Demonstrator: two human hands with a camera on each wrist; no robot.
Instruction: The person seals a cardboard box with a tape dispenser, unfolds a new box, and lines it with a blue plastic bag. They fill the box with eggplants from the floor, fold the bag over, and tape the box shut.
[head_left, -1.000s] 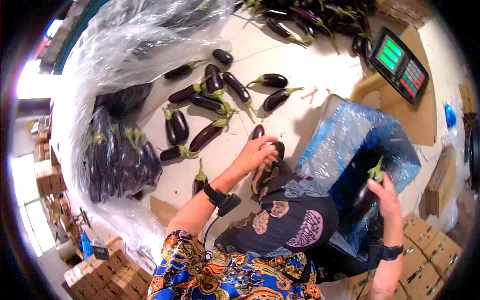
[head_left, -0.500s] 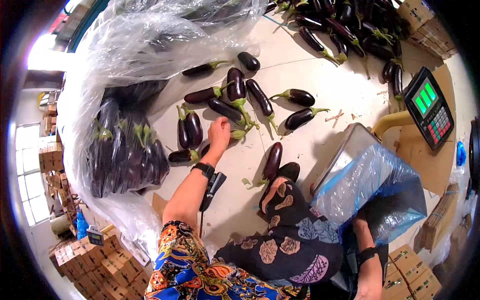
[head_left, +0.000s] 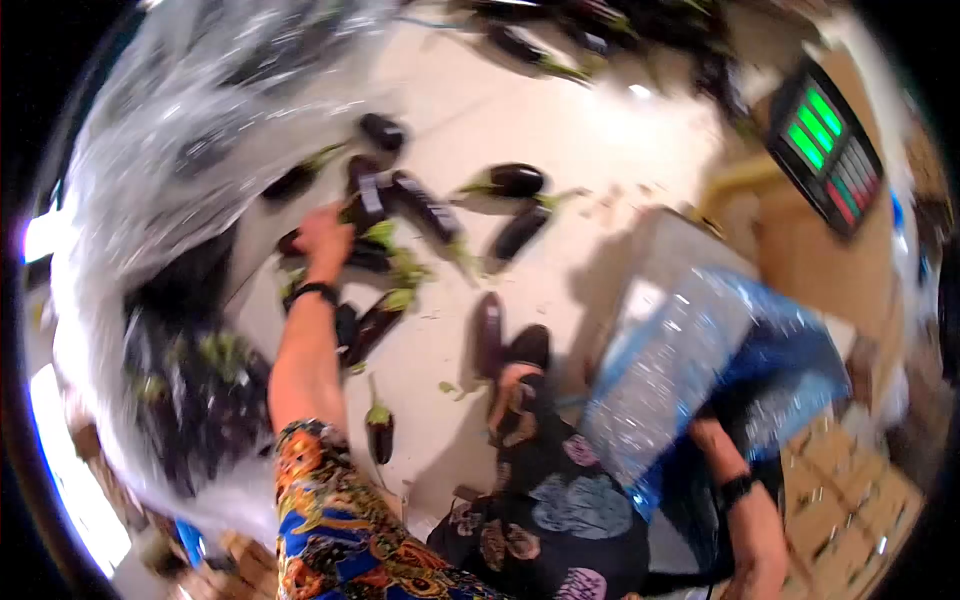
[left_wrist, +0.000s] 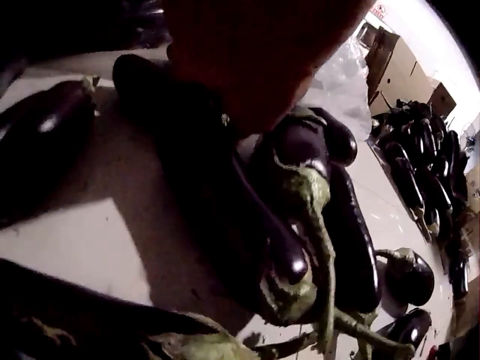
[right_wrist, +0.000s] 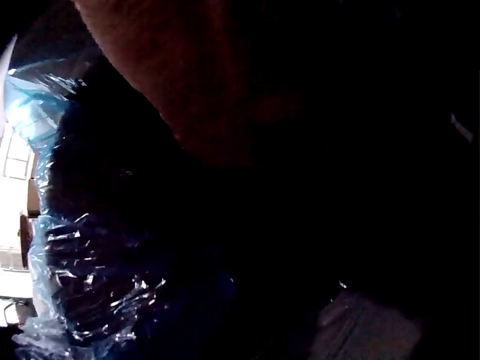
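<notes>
My left hand (head_left: 325, 240) is among the loose dark purple eggplants (head_left: 430, 210) on the pale floor. In the left wrist view the back of that hand (left_wrist: 255, 67) overlaps the upper part of a long eggplant (left_wrist: 225, 202); its fingers are hidden, so I cannot tell whether they grip it. Another eggplant with a thick green stem (left_wrist: 292, 150) lies beside it. My right forearm (head_left: 745, 520) reaches into the blue plastic bag (head_left: 680, 370), which hides the hand in the head view. Only a dark part of my right hand (right_wrist: 187, 82) shows in the right wrist view.
A scale display (head_left: 825, 145) with green digits stands at the right beside cardboard. Clear plastic sheeting (head_left: 200, 150) covers more eggplants at the left. A larger eggplant pile lies at the far side. Near my shoe (head_left: 530, 345) lies one eggplant (head_left: 489, 335). Cartons (head_left: 840, 500) stand lower right.
My right hand, which held an eggplant by its stem end at the bag's mouth, has gone down inside the bag. The left hand has moved from beside my shoe up and left to the eggplants.
</notes>
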